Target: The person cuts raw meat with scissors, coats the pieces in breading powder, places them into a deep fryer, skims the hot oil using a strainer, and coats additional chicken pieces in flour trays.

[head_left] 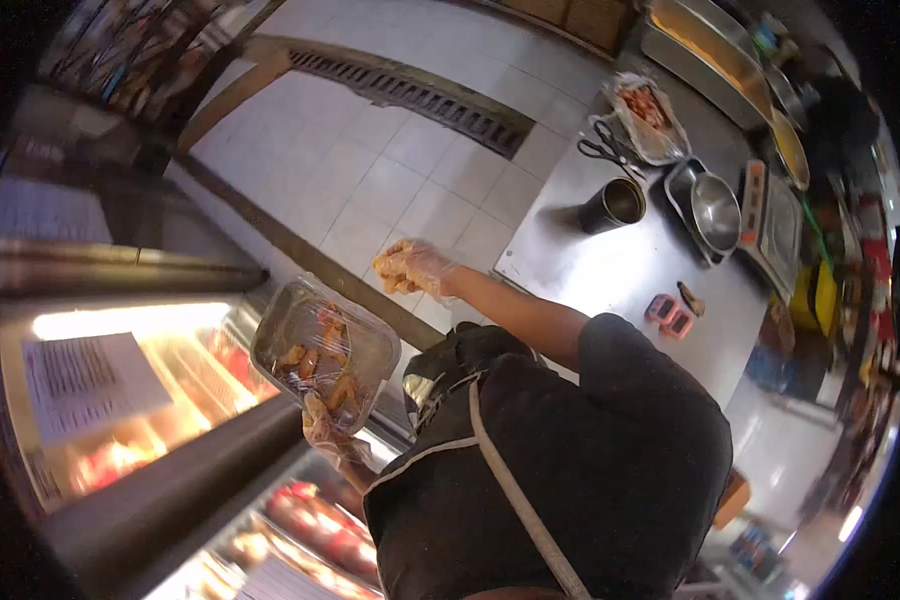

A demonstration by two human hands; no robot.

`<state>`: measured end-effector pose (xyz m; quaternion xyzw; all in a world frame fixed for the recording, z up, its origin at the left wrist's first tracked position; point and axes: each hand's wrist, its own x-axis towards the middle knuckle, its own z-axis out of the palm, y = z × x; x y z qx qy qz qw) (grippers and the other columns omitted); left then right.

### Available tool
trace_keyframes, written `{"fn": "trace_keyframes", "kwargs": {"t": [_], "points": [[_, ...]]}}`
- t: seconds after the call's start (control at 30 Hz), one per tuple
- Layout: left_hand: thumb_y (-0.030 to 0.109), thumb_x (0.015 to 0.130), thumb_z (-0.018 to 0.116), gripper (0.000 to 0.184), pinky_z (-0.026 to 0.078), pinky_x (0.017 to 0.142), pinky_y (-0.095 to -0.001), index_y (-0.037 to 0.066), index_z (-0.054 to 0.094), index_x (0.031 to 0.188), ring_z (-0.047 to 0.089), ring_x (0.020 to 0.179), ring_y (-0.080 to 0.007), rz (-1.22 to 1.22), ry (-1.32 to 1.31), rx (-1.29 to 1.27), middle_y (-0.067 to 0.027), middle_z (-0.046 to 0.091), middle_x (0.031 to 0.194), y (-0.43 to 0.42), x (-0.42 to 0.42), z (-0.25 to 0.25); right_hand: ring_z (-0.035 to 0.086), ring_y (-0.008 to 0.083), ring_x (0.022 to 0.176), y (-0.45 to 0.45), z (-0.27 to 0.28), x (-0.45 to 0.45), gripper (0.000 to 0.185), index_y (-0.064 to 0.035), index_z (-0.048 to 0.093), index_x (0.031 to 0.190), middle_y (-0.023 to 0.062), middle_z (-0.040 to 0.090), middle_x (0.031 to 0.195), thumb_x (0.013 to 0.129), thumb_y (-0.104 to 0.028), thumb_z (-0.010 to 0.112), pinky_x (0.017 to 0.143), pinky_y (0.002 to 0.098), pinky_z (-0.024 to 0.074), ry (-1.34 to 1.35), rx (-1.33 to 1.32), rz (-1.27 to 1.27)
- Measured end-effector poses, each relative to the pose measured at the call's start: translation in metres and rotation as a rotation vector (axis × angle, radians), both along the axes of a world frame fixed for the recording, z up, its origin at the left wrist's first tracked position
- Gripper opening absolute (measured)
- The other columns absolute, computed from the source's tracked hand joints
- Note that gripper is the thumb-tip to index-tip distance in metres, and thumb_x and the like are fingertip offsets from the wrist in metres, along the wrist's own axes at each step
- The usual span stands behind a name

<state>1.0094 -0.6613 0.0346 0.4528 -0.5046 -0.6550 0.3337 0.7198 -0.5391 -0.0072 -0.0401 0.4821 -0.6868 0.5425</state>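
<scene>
My left hand point(325, 430), in a clear plastic glove, grips the lower edge of a clear plastic tray point(375, 345). Brown, glazed-looking food pieces point(315, 365) lie inside the tray, partly behind shiny clear plastic. To the upper right of the tray, my right hand point(415, 268) is held over the tiled floor, also gloved. Its fingers are curled around orange-brown food pieces, blurred in outline. The two hands are apart, and my right hand does not touch the tray.
Lit display cases point(120, 400) stand at the left. On the steel table point(580, 265) are a dark cup point(615, 205), scissors point(610, 148), a metal bowl point(715, 212), a scale point(773, 225), a bag of reddish food point(648, 110) and small red-rimmed containers point(669, 315). A floor drain point(410, 92) lies beyond.
</scene>
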Motion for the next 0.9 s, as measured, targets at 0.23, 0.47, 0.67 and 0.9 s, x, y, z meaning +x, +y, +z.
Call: {"fn": "trace_keyframes", "kwargs": {"t": [0.23, 0.47, 0.67, 0.9], "points": [[0.026, 0.089, 0.059, 0.025, 0.041, 0.050, -0.0223, 0.003, 0.054, 0.082, 0.050, 0.059, -0.0095, -0.450, -0.018, -0.158, 0.0002, 0.054, 0.072, -0.119, -0.127, -0.022, 0.046, 0.0093, 0.046, -0.001, -0.005, -0.054, 0.019, -0.0073, 0.054, 0.072, 0.0059, 0.054, 0.061, 0.079, -0.022, 0.065, 0.038, 0.0229, 0.0318, -0.021, 0.026, -0.386], [0.021, 0.090, 0.054, 0.020, 0.043, 0.055, -0.0219, 0.003, 0.052, 0.082, 0.051, 0.066, -0.0104, -0.936, -0.209, -0.256, -0.0014, 0.053, 0.077, -0.212, -0.314, -0.026, 0.056, 0.0160, 0.069, -0.043, 0.042, -0.077, 0.038, -0.0050, 0.057, 0.089, 0.0038, 0.055, 0.078, 0.080, -0.042, 0.065, 0.056, 0.0264, 0.0463, 0.090, 0.242, -0.467], [0.019, 0.088, 0.056, 0.019, 0.045, 0.064, -0.0263, 0.001, 0.052, 0.084, 0.053, 0.075, -0.0142, -1.630, -0.100, -0.596, -0.0042, 0.053, 0.080, -0.104, -0.567, 0.021, 0.055, 0.0156, 0.072, 0.046, -0.002, -0.156, 0.045, -0.0041, 0.055, 0.102, 0.0051, 0.056, 0.084, 0.082, -0.044, 0.061, 0.059, 0.0284, 0.0479, 0.350, 0.363, -1.018], [0.022, 0.086, 0.062, 0.025, 0.045, 0.044, -0.0277, 0.002, 0.048, 0.089, 0.057, 0.057, -0.0142, -1.716, 0.187, 0.204, -0.0057, 0.054, 0.081, 0.084, -0.771, 0.034, 0.056, 0.0185, 0.064, 0.164, 0.075, -0.278, 0.037, -0.0009, 0.061, 0.098, 0.0076, 0.058, 0.077, 0.080, -0.033, 0.060, 0.052, 0.0310, 0.0503, 0.289, 0.764, -1.818]]}}
